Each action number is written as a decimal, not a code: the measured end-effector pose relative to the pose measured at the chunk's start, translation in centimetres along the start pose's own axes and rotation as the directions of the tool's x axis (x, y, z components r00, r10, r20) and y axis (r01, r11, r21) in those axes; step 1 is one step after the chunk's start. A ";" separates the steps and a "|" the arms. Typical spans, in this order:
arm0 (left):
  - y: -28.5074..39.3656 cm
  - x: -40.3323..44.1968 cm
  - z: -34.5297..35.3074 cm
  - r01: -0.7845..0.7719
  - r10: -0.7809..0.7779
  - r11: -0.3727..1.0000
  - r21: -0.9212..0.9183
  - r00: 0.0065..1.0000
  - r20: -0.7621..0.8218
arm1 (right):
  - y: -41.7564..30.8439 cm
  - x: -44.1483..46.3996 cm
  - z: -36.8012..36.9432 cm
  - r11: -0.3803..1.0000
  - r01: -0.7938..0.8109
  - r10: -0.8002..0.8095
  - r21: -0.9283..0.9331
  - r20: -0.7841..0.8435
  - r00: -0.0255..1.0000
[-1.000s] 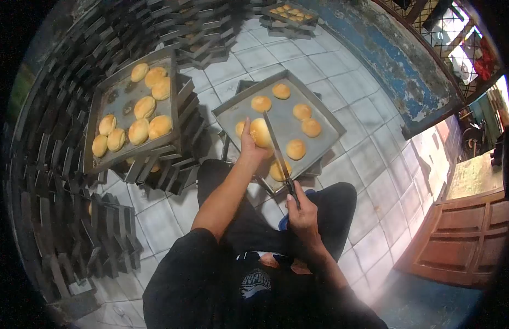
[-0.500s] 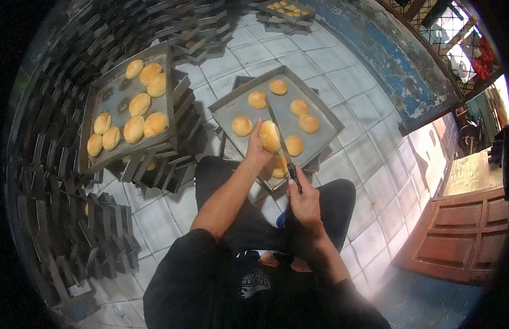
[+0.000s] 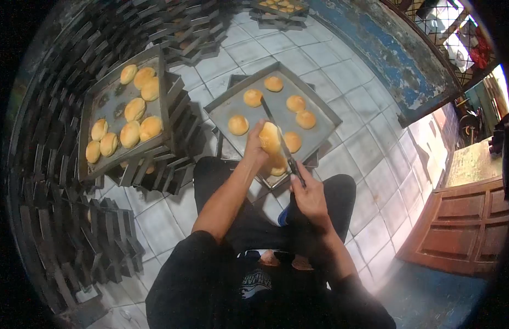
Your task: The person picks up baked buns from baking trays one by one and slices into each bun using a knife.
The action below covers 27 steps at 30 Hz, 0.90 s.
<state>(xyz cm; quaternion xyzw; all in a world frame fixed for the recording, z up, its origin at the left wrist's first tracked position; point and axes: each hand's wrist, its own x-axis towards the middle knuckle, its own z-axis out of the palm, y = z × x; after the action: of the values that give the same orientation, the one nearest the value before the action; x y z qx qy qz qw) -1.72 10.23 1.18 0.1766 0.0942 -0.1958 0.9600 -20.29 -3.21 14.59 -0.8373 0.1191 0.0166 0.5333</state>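
Observation:
My left hand [image 3: 255,148] is closed around a golden-brown bun [image 3: 270,137] above a square metal tray [image 3: 323,122]. A long knife [image 3: 274,122] lies along the bun's right side, its tip pointing up and away from me. The knife's dark handle is in my closed right hand [image 3: 310,198]. How deep the blade sits in the bun I cannot tell. Several round buns [image 3: 296,103] rest on the tray around my hands. Another bun [image 3: 277,171] near the tray's front corner is partly hidden by the held one.
To the left, a second tray [image 3: 109,88] with several buns tops a stack of trays. Many more dark trays [image 3: 63,126] are piled along the left wall. Another tray of buns [image 3: 282,6] stands at the far end. A wooden door panel [image 3: 457,227] is at right.
My right hand and the knife have shifted slightly right and down along the bun. The held bun is tilted a little differently. The whole view has moved slightly.

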 end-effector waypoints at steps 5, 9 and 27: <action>2.3 -0.8 0.7 0.023 -0.022 0.999 0.039 1.000 -0.015 | 2.2 -4.4 0.0 0.996 0.018 -0.017 -0.092 0.009 1.000; -1.3 -1.9 1.3 0.026 -0.031 0.975 0.222 0.999 0.019 | 0.1 -1.5 -0.1 0.994 -0.026 0.027 0.107 -0.011 1.000; -1.1 -1.4 1.1 0.011 -0.008 0.974 0.228 1.000 -0.014 | 1.6 1.0 0.4 0.999 0.001 -0.001 0.032 0.020 1.000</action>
<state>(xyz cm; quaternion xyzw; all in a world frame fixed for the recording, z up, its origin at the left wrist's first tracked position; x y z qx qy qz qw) -3.30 9.39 2.24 0.2866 0.0781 -0.2086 0.9318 -19.61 -3.73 12.83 -0.8286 0.1138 0.0226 0.5477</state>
